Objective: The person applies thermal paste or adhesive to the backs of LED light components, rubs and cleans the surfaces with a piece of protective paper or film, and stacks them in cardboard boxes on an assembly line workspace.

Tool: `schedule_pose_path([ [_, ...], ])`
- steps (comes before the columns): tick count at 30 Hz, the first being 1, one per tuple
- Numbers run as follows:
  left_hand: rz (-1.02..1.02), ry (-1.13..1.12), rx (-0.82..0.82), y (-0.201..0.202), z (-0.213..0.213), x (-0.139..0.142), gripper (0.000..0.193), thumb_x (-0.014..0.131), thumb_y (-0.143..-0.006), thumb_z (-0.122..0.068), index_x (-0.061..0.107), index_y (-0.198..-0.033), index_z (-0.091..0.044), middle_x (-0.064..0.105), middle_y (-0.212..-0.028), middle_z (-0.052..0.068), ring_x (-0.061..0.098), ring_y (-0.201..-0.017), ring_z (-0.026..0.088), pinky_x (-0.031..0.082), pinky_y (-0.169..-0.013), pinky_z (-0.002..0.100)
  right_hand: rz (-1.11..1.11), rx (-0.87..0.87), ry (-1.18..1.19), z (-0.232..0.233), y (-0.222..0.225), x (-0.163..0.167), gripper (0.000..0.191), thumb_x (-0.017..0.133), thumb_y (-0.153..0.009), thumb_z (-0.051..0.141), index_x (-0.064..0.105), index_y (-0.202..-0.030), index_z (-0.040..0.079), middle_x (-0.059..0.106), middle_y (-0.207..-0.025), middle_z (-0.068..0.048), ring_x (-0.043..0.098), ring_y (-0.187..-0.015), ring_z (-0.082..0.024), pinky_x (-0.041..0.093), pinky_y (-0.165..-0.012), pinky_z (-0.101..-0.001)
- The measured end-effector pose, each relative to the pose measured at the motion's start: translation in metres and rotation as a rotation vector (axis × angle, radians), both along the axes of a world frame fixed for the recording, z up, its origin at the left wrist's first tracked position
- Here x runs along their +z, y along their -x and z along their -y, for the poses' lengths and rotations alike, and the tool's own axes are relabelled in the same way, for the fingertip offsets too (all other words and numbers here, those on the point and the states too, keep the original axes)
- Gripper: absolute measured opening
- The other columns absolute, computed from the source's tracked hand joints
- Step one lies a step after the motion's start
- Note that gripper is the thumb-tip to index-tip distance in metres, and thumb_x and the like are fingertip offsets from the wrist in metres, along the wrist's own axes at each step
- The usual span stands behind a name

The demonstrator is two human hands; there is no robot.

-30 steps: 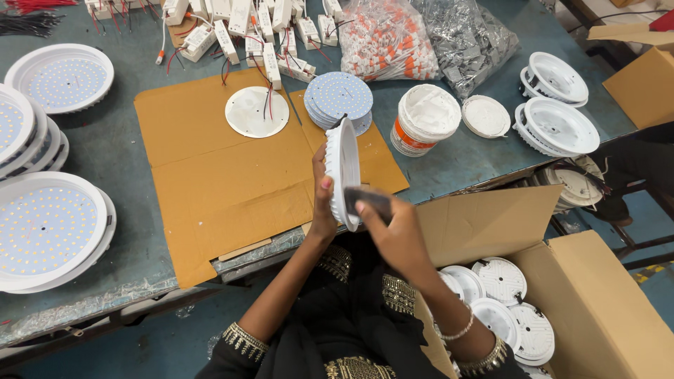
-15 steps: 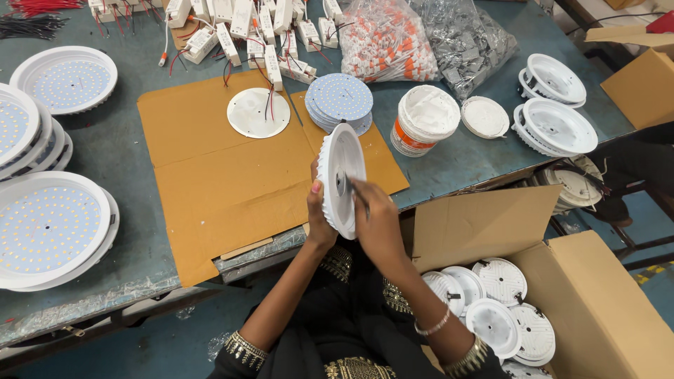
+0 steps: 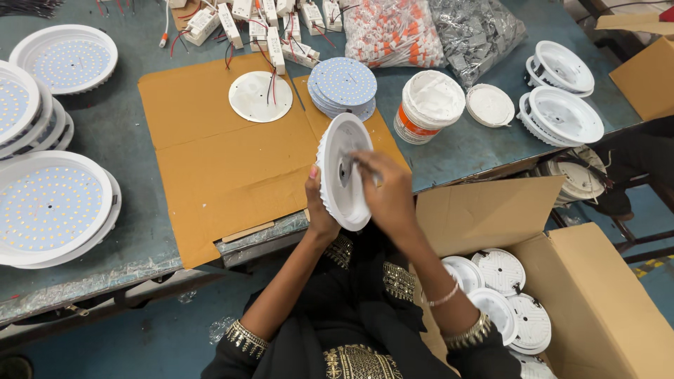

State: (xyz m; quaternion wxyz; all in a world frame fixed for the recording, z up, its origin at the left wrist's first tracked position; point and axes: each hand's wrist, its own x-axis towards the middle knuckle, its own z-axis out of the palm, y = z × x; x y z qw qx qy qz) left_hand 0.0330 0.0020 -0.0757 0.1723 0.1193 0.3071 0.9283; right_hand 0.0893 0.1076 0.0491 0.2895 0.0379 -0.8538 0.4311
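Observation:
My left hand (image 3: 317,203) holds a white round lamp housing (image 3: 342,168) on edge by its ribbed rim, just above the table's front edge. My right hand (image 3: 382,191) reaches into the housing's hollow face, fingers pinched on something small and grey that I cannot make out. Flat on the brown cardboard sheet (image 3: 225,161) lies a white disc with red and black wires (image 3: 260,96). Beside that disc sits a stack of round LED boards (image 3: 343,85).
Finished round LED panels (image 3: 49,207) are stacked at the left. A white tub (image 3: 428,105) and its lid (image 3: 490,105) stand right of the boards, with empty housings (image 3: 562,116) beyond. An open carton (image 3: 562,295) of housings sits at my right. Driver boxes (image 3: 267,24) and bags line the far edge.
The housing has turned so its hollow face shows more. My right hand moved from below the housing up into its face, bringing the small grey piece with it.

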Motion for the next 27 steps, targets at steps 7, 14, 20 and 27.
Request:
schedule_pose_path([
  [7,0.085,-0.009,0.047,0.003,0.008,0.002,0.075,0.035,-0.101,-0.063,0.045,-0.146,-0.004,0.061,-0.129,0.015,0.061,-0.115,0.025,0.05,-0.1,0.04,0.033,0.103,-0.019,0.025,-0.052,0.0,0.03,0.063,-0.089,-0.005,0.073,-0.116,0.003,0.075,-0.113,-0.014,0.076,-0.102,-0.026,0.058,-0.087,-0.0336],
  [14,0.066,-0.034,0.032,-0.01,0.008,0.006,0.071,0.035,-0.102,-0.059,0.045,-0.146,-0.004,0.061,-0.133,0.012,0.062,-0.119,0.022,0.05,-0.104,0.038,0.081,-0.034,0.06,-0.007,-0.001,-0.002,0.025,0.066,-0.09,-0.003,0.073,-0.114,0.002,0.077,-0.108,-0.014,0.077,-0.098,-0.023,0.058,-0.088,-0.0336],
  [20,0.029,-0.033,0.114,-0.003,0.015,0.011,0.074,0.033,-0.104,-0.063,0.044,-0.146,-0.002,0.061,-0.132,0.016,0.062,-0.119,0.025,0.051,-0.102,0.041,0.106,0.051,0.002,0.023,-0.049,0.0,0.024,0.064,-0.091,-0.003,0.073,-0.112,0.002,0.076,-0.109,-0.015,0.075,-0.099,-0.024,0.058,-0.086,-0.0333],
  [27,0.028,-0.05,0.096,-0.015,0.009,0.019,0.073,0.033,-0.105,-0.06,0.043,-0.15,-0.003,0.059,-0.138,0.016,0.06,-0.125,0.025,0.049,-0.108,0.04,0.021,-0.022,0.018,0.001,-0.016,0.004,0.026,0.065,-0.093,-0.002,0.074,-0.116,0.003,0.077,-0.108,-0.014,0.076,-0.096,-0.025,0.058,-0.084,-0.0346],
])
